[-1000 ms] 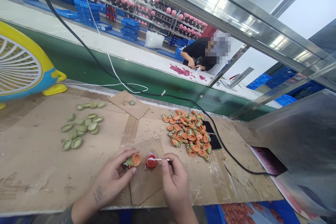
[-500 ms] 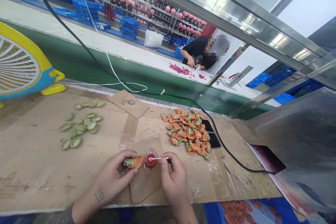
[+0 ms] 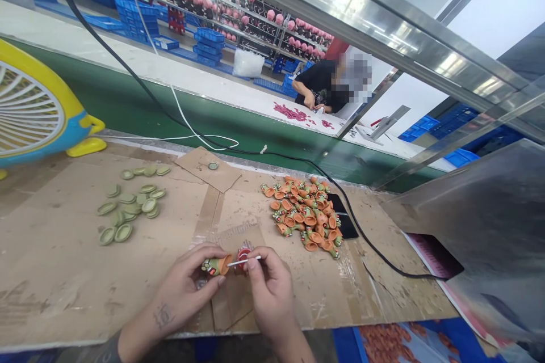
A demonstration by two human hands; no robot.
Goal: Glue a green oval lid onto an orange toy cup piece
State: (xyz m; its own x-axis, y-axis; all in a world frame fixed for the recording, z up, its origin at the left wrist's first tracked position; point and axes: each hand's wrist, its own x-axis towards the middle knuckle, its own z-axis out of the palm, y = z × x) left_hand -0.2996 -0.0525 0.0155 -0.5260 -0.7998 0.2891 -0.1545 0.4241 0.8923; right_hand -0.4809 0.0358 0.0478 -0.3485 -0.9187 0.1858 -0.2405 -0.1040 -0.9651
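Observation:
My left hand (image 3: 187,283) holds a small orange cone-shaped toy piece (image 3: 217,265) with a green end, its open mouth turned right. My right hand (image 3: 268,286) pinches a thin white stick (image 3: 243,261) whose tip reaches the mouth of that piece. A small red cap (image 3: 243,253) stands on the cardboard just behind the stick. Both hands work near the front edge of the cardboard-covered table (image 3: 63,272).
A heap of orange pieces (image 3: 306,214) lies to the right over a black phone (image 3: 347,227). Several green oval pieces (image 3: 128,204) lie at the left. A yellow and blue fan (image 3: 38,113) stands far left. A black cable (image 3: 374,255) crosses the table. Another person (image 3: 327,88) works beyond the conveyor.
My right hand has moved the stick's tip left, from the red cap to the mouth of the orange piece. My left hand kept the piece, shifting it slightly.

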